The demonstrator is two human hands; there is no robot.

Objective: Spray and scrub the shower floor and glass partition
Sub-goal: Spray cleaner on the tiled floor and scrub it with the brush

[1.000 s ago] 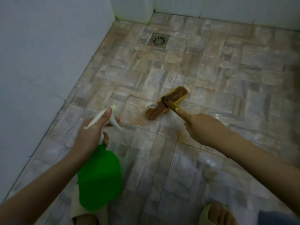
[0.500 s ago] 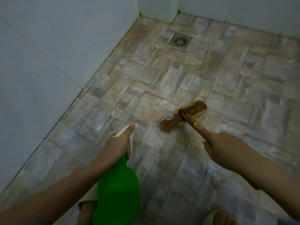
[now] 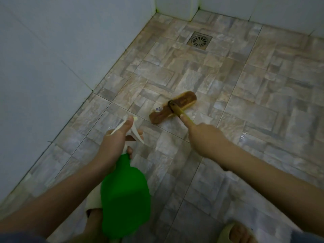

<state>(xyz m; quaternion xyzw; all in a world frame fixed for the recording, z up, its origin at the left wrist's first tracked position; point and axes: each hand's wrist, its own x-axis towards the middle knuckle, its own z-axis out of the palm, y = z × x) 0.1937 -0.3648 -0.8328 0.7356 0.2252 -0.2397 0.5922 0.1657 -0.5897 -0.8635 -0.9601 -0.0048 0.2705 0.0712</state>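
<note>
My left hand [image 3: 115, 139] grips the white trigger head of a green spray bottle [image 3: 125, 195], thumb along the top and a finger curled over the trigger, nozzle aimed at the floor. My right hand [image 3: 205, 135] holds the yellow handle of a long brown scrub brush [image 3: 173, 106], index finger stretched along the handle. The brush head lies flat on the stone-patterned shower floor [image 3: 245, 95], just ahead of the nozzle. The floor looks wet and glossy near the brush.
A square metal drain [image 3: 199, 40] sits near the far corner. White tiled walls [image 3: 52, 58] close off the left and back sides. My feet in pale slippers [image 3: 233, 233] stand at the bottom edge, one partly behind the bottle.
The brush head has slid a little along the floor under my right hand. My left hand still holds the spray bottle, finger now over the trigger. The view has shifted, so the drain sits further right.
</note>
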